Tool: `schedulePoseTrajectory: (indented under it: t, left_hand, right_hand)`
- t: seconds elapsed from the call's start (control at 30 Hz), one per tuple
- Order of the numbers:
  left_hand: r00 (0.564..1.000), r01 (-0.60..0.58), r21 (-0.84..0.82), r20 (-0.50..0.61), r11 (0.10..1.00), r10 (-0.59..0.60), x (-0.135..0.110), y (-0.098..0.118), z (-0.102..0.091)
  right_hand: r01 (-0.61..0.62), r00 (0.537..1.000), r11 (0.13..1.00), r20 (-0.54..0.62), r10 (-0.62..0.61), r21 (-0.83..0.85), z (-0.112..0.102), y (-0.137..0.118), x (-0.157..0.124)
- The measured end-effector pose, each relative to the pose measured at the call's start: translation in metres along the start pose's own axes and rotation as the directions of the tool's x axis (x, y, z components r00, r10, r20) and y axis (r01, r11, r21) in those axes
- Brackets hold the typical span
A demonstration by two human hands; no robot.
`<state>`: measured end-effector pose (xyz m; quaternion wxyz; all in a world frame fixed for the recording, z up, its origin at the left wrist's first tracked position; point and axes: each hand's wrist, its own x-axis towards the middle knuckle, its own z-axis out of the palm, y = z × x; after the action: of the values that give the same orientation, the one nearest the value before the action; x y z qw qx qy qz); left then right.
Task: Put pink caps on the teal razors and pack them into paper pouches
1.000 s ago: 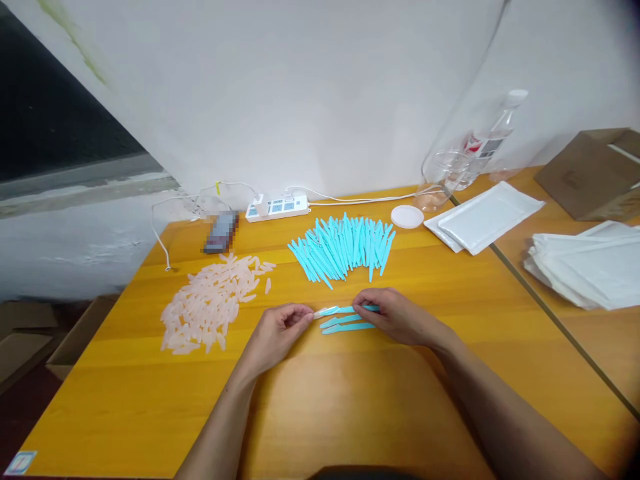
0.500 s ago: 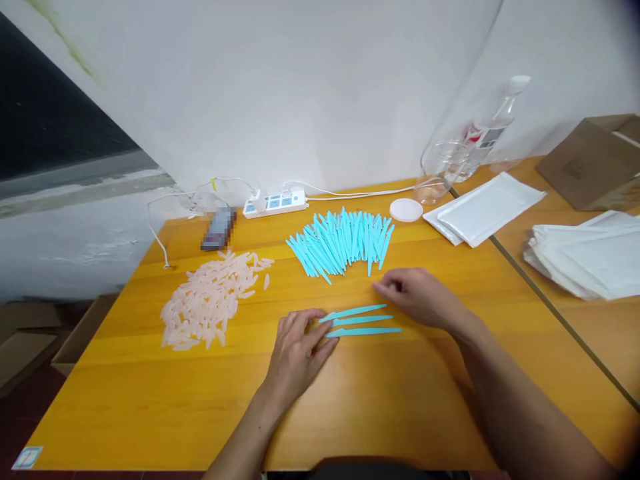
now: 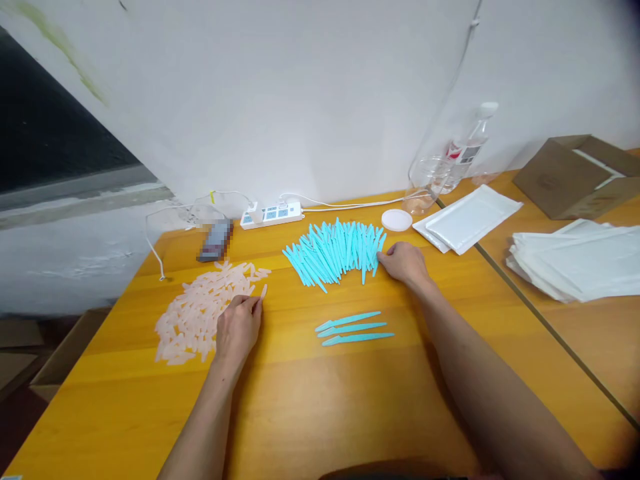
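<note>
My left hand [image 3: 241, 327] pinches a small pale pink translucent blade cap [image 3: 264, 291] between thumb and fingertips, at the right edge of a loose heap of similar caps [image 3: 193, 317]. At the right end of a fanned pile of turquoise eyebrow razors [image 3: 333, 252], my right hand [image 3: 404, 261] has its fingers closed on the outermost razor [image 3: 380, 248]. Three more turquoise razors [image 3: 353, 329] lie side by side on the table between my forearms, their wider ends to the left. No hand touches these three.
Behind the razors are a white power strip [image 3: 271, 215], a phone [image 3: 216, 240] and a round white lid [image 3: 397, 220]. To the right stand a clear jar [image 3: 427, 183], a bottle [image 3: 467, 150] and a cardboard box [image 3: 565, 173]. White packets [image 3: 470, 217] lie near the table seam.
My left hand has left the three razors and moved left to the heap, taking hold of a cap. My right hand has moved forward to the razor pile. The view has shifted slightly.
</note>
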<state>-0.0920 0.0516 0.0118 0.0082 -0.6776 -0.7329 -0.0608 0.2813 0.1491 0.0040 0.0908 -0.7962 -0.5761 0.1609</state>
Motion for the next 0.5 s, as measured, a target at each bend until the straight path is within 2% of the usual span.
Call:
schedulePoseTrajectory:
  t: [0.1,0.23,0.5]
  left_hand:
    - [1.000,-0.021,-0.017,-0.012,1.000,0.021,-0.002,-0.006,0.000]
    - [0.994,-0.105,0.003,-0.031,0.994,0.105,0.000,-0.007,0.003]
    - [0.991,-0.109,-0.071,-0.085,0.992,0.103,0.013,0.005,0.014]
  right_hand:
    - [-0.011,1.000,1.000,0.002,0.011,-0.024,-0.002,0.004,0.009]
    - [-0.029,1.000,0.998,-0.013,0.028,-0.050,0.000,0.007,0.015]
    - [-0.021,1.000,0.997,0.016,0.022,-0.076,-0.001,0.006,0.019]
